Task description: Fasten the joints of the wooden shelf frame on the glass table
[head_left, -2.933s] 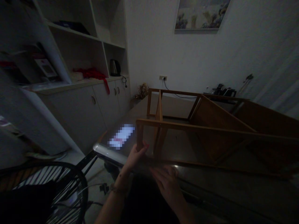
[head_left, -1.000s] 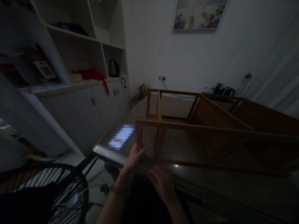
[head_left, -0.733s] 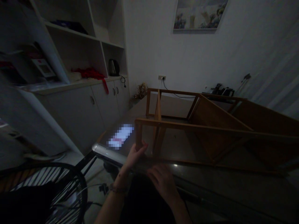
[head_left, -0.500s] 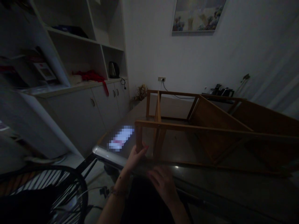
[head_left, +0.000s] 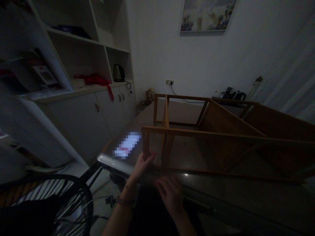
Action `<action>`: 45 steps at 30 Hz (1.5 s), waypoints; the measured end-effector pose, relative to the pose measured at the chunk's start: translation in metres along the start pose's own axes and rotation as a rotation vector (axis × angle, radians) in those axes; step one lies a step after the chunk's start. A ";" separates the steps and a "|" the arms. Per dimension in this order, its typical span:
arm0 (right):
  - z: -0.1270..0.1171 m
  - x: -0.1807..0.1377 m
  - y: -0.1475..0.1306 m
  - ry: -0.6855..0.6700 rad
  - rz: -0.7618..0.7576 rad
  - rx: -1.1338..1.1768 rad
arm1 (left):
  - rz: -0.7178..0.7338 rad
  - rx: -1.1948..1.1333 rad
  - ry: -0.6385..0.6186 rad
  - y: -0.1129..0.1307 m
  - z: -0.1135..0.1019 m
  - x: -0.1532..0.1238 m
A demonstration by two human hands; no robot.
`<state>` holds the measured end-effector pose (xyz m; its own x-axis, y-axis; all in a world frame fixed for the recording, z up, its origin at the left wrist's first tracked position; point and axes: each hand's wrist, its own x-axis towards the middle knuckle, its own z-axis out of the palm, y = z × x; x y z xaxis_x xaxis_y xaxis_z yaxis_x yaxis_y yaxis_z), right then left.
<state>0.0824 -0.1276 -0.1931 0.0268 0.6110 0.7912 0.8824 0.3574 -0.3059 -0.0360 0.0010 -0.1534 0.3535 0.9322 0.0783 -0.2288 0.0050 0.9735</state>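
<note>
A brown wooden shelf rack (head_left: 216,133) lies on its side across the table (head_left: 137,126). My left hand (head_left: 144,162) is closed round the lower part of the rack's near end piece, with the thumb on the outside. Close by on the right, my right hand (head_left: 170,191) is at the table's front edge, beside the rack's lower rail. Its fingers are bent and pressed together; whatever they hold, if anything, is hidden in the dim light. A lit phone (head_left: 128,145), its screen blurred out, rests left of the rack.
A black slatted chair (head_left: 81,193) stands at the lower left. Along the left wall runs a white cabinet (head_left: 81,114) bearing a kettle (head_left: 118,72) and red cloth (head_left: 93,79). Behind the rack, a cord (head_left: 178,96) hangs from a wall socket (head_left: 169,82).
The view has shifted very slightly. My right hand's fingers have moved a little at the table edge, while my left hand keeps its grip on the rack.
</note>
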 end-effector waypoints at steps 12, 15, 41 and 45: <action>0.007 -0.002 -0.016 0.090 0.164 -0.020 | -0.026 -0.008 0.037 0.002 0.002 -0.001; 0.008 -0.002 -0.018 0.081 0.173 -0.011 | -0.030 -0.012 0.041 0.001 0.002 -0.001; 0.010 -0.003 -0.027 0.039 0.329 -0.079 | -0.011 0.011 0.039 0.006 0.003 -0.003; 0.012 -0.004 -0.028 0.032 0.343 -0.054 | -0.005 0.015 0.018 0.006 0.002 -0.002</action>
<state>0.0520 -0.1322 -0.1941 0.3399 0.6663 0.6637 0.8433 0.0965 -0.5287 -0.0364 -0.0019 -0.1478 0.3384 0.9384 0.0695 -0.2131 0.0045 0.9770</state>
